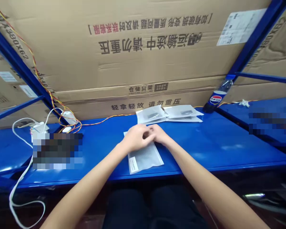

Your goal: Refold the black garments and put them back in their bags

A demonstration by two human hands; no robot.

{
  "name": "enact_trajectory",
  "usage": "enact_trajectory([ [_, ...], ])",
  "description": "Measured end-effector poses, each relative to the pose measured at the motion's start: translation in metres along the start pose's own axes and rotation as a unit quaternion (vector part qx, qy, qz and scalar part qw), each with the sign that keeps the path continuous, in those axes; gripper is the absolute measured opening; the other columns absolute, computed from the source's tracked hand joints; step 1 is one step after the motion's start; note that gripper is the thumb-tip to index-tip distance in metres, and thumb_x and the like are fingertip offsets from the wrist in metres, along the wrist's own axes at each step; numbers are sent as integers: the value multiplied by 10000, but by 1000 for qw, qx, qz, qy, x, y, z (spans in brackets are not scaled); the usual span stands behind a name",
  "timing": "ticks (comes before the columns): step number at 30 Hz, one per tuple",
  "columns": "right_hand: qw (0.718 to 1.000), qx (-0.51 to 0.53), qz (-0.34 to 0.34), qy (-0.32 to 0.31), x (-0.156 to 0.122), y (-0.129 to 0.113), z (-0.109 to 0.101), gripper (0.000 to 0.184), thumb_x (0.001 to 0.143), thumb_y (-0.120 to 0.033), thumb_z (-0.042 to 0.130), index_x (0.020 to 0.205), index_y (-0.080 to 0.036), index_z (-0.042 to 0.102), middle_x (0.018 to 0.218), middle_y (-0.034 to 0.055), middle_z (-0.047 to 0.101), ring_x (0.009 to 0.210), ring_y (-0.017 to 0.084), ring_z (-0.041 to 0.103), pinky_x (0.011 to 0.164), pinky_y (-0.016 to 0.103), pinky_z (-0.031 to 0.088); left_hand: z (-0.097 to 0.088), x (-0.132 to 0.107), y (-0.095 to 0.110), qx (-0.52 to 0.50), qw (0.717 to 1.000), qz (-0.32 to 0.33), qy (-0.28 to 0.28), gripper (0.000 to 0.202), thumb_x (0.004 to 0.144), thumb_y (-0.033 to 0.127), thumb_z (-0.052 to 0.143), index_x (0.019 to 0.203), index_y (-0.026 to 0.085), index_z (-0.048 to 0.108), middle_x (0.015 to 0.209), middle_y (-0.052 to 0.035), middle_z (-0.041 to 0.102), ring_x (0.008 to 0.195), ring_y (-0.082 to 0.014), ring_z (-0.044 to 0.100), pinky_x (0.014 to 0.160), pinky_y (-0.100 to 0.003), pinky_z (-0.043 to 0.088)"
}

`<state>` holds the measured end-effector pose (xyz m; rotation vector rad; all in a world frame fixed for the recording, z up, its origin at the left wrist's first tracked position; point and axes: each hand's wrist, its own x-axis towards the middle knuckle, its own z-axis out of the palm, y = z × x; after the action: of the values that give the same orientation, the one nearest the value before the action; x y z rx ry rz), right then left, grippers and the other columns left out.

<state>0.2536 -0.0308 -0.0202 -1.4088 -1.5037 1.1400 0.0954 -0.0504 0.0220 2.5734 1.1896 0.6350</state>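
Observation:
A frosted plastic bag [146, 157] with a small white label lies on the blue shelf, its label end towards me. My left hand [136, 138] is closed over the far end of the bag, thumb reaching right. Against it, at the bag's far right corner, my right hand [158, 134] has its fingers curled in a pinch. Both hands appear to grip the bag's far edge, though most fingertips and that edge are hidden. Just beyond them are more frosted bags [151, 115], and others [182, 113] beside these, with dark flat items showing through.
A cola bottle [215, 97] leans by the right blue post. Left are a white power strip [39, 132], tangled red-yellow wires [59, 119], a white cable [11, 194] and a blurred dark object [58, 148]. A large cardboard box [143, 66] stands behind the shelf [97, 143].

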Motion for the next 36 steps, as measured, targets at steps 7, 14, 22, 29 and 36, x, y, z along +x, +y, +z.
enact_trajectory([
  [7,999,31,-16,6,4,6,11,271,865,-409,584,659,-240,535,494,-45,509,461,137,464,471,252,350,15,19,-69,-151,985,-79,36,262,957,354,590,903,175,774,905,-85,802,817,-242,731,780,-329,557],
  [14,999,28,-36,17,4,0,14,363,872,-473,586,609,-260,453,519,-32,517,475,151,476,489,277,390,24,16,-80,-256,961,-105,17,270,863,407,706,785,157,768,754,-61,777,696,-211,702,642,-283,519],
  [22,999,-6,-18,-42,-78,-1,14,356,865,-433,592,597,-245,452,513,-35,539,471,138,509,506,262,394,9,23,-114,-272,948,-141,86,236,853,382,684,750,173,724,757,-45,755,729,-206,676,724,-311,530],
  [29,998,-39,-24,46,-101,2,-2,399,956,-578,552,910,-215,713,692,11,656,520,163,562,538,296,450,9,20,-99,-261,956,-115,60,219,847,366,707,750,177,758,796,-54,777,797,-231,704,806,-334,550],
  [36,985,-156,-70,15,-37,-17,2,317,815,-499,724,902,-195,748,585,-38,558,565,160,495,558,289,351,10,18,-83,-257,961,-78,61,271,896,398,682,817,155,771,818,-65,787,744,-211,697,722,-306,553],
])
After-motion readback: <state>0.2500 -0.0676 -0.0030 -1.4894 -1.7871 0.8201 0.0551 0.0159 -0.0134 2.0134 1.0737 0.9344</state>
